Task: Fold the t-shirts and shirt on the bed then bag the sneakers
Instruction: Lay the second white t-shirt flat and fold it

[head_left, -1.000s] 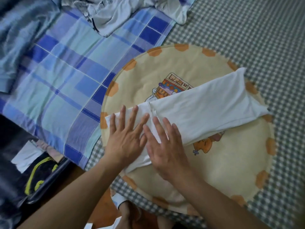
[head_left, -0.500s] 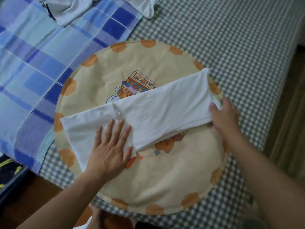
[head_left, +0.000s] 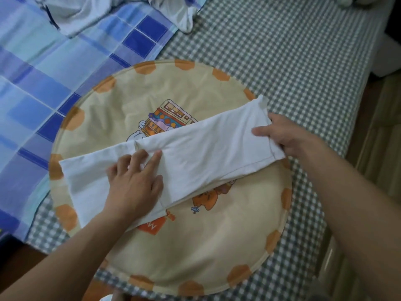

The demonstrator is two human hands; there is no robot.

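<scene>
A white t-shirt [head_left: 208,153], folded into a long narrow strip, lies slantwise across a round cream mat with orange spots [head_left: 195,246] on the bed. My left hand [head_left: 135,183] rests on the strip's left half, its fingers slightly bent and pressing the cloth near a fold. My right hand [head_left: 282,135] grips the strip's right end, thumb on top and fingers under the hem. A crumpled pale garment [head_left: 91,11] lies at the far left of the bed. No sneakers or bag are in view.
A blue plaid sheet [head_left: 54,83] covers the bed's left side and a grey-green checked sheet [head_left: 293,61] the right. The bed's edge runs down the right, with floor [head_left: 373,192] beyond. Bare brown floor shows at the bottom left.
My right hand went from the strip's middle to its far right end and took hold of the hem. My left hand stayed pressing on the left half, fingers now bent.
</scene>
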